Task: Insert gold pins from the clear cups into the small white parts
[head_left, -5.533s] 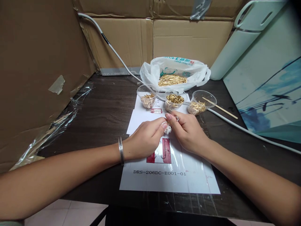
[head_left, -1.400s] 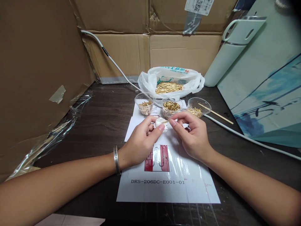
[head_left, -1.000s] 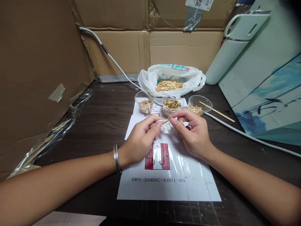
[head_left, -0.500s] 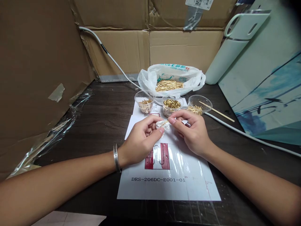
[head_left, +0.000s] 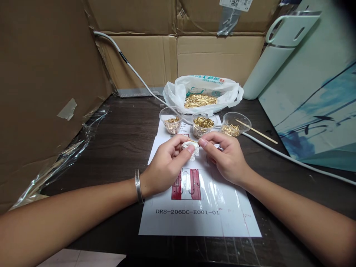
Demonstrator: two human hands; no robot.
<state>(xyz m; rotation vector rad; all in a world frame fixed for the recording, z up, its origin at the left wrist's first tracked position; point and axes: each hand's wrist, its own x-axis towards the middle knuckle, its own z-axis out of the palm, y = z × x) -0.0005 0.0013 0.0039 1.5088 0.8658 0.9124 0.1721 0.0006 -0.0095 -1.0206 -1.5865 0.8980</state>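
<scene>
My left hand [head_left: 167, 165] is closed around a small white wad of cloth [head_left: 193, 151], thumb pressed on its top. My right hand [head_left: 226, 155] pinches a thin gold pin [head_left: 192, 141] between thumb and forefinger, and the pin's other end goes into the wad. Both hands meet above a white printed sheet [head_left: 200, 218] with a red diagram and a part code. Just beyond the hands stand three clear cups of gold pins, a left cup [head_left: 171, 120], a middle cup [head_left: 204, 125] and a right cup [head_left: 236, 124].
A white plastic bag [head_left: 203, 94] of gold pins lies behind the cups. A wooden stick [head_left: 257, 131] rests on the right cup. A white cable [head_left: 292, 157] crosses the dark table. Cardboard boxes wall the left and back; a white bottle [head_left: 274, 55] leans at right.
The pin in my right hand has tipped from slanting upward to lying nearly flat, pushed further into the wad. My left thumb has shifted over the wad's top. The arms stay put.
</scene>
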